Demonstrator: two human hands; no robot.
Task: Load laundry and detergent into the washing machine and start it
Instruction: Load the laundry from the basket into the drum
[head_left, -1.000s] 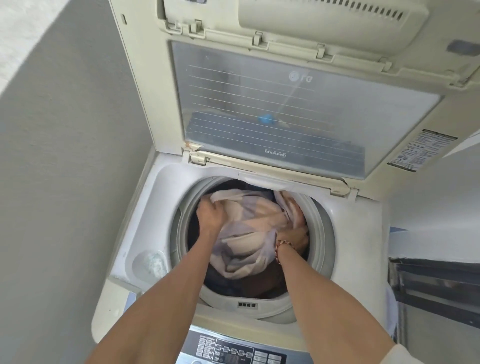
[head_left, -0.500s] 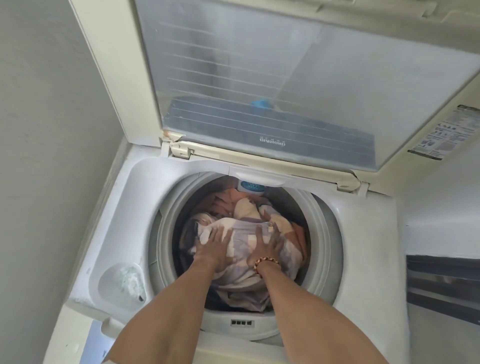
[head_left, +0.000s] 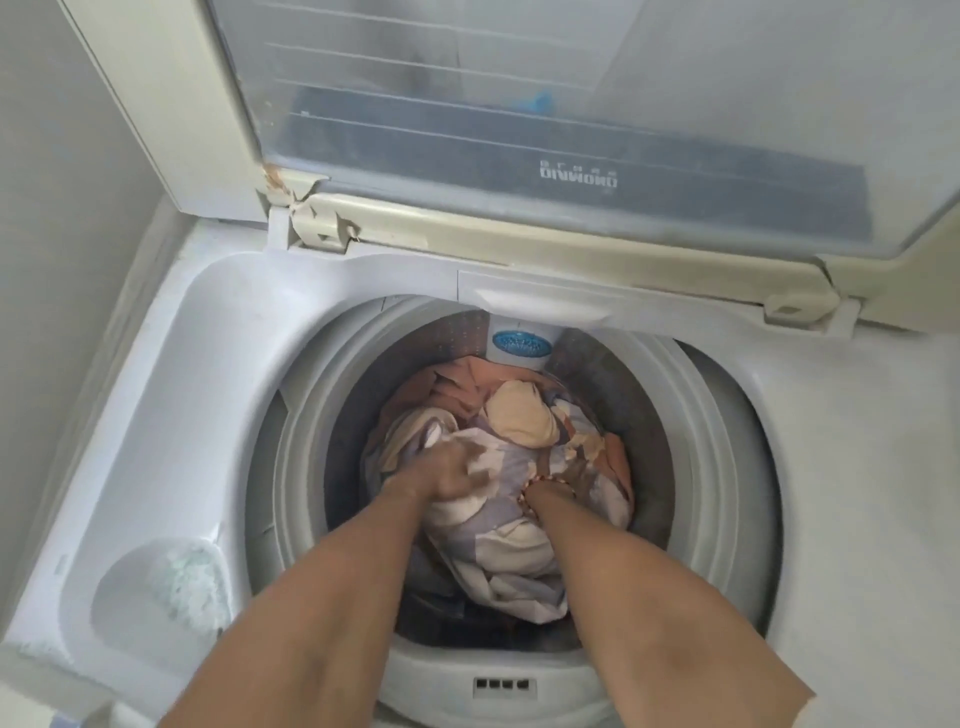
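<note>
Grey wall flanks the washing machine (head_left: 841, 467), lid propped open so I can reach its drum. Inside it my left hand (head_left: 447, 475) bunches the laundry (head_left: 498, 540); my right hand (head_left: 569, 478) is half buried — its grip I cannot tell — packing everything low.

Both hands, left (head_left: 451, 475) and right (head_left: 571, 475), now sit deeper in the drum (head_left: 613, 374), fingers sunk into the laundry (head_left: 498, 530) instead of flat

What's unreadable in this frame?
Head view only:
- Right hand: fingers buried in the laundry; grip unclear.
- Left hand: motion-blurred.
- Control panel: cut off by the bottom edge.
- Lid lettering: too blurred to read.
- Drum bottom: covered by laundry.
</note>
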